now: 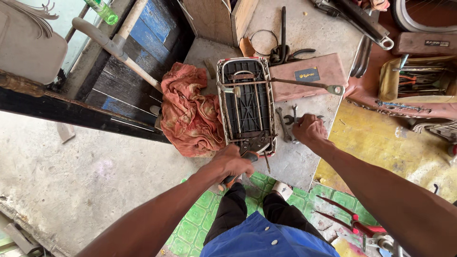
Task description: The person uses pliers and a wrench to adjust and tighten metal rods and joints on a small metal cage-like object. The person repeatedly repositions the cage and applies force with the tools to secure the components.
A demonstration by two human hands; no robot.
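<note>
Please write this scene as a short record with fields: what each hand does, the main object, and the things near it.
setting: concrete workshop floor, seen from above
main object: upturned bicycle saddle, its metal frame and springs facing up
left hand: closed on an orange-handled tool at the near end of the saddle
right hand: on the spanners lying to the right of the saddle
beside saddle, left: crumpled red cloth
behind saddle, right: flat pink case
across saddle: long metal rod
</note>
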